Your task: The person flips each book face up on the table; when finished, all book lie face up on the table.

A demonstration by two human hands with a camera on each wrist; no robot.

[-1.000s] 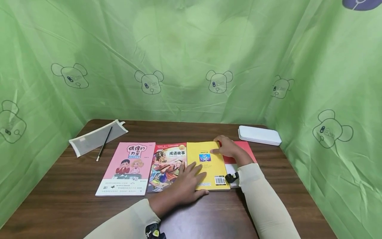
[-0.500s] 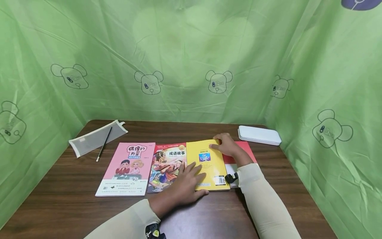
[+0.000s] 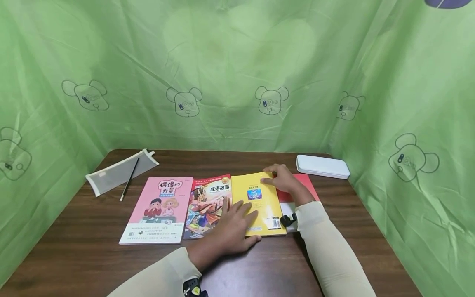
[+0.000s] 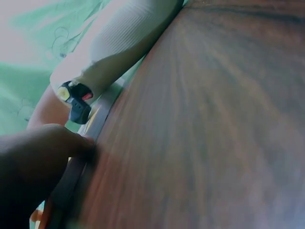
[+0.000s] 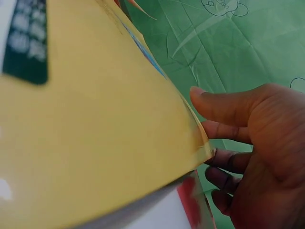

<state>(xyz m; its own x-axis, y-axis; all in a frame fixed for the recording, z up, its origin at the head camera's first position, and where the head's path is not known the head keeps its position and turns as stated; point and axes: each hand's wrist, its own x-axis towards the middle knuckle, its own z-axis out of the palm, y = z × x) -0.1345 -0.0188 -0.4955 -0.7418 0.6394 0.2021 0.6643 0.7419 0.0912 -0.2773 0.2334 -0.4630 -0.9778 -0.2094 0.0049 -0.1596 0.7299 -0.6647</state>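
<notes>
In the head view, 4 books lie side by side on the brown table [image 3: 92, 255] in front of me. My left hand [image 3: 233, 229] rests with its fingers spread across the illustrated book [image 3: 205, 206] and the yellow book [image 3: 269, 206], the thumb near the yellow book's lower edge. My right hand [image 3: 285, 181] pinches the yellow book's upper right corner, thumb over the cover, and the top edge there is raised. That book is 3rd from the left; the red-and-white book [image 3: 305, 182] is just to its right, partly behind my hand, and the pink book [image 3: 168, 194] is at the far left. Behind them sit a pale pouch [image 3: 115, 175] with a pencil [image 3: 130, 179] lying partly on it, and a white case [image 3: 323, 166].

From my left wrist, my left thumb reaches toward the book edges, blurred and dark, so I cannot tell the other fingers there. My right sleeve [image 4: 114, 43] and its black strap [image 4: 78, 102] cross beyond.

From my right wrist, the yellow cover fills the left side, its corner lifted at my curled fingers [image 5: 233, 162], above the red-and-white book. The green curtain [image 5: 209, 52] hangs behind.
</notes>
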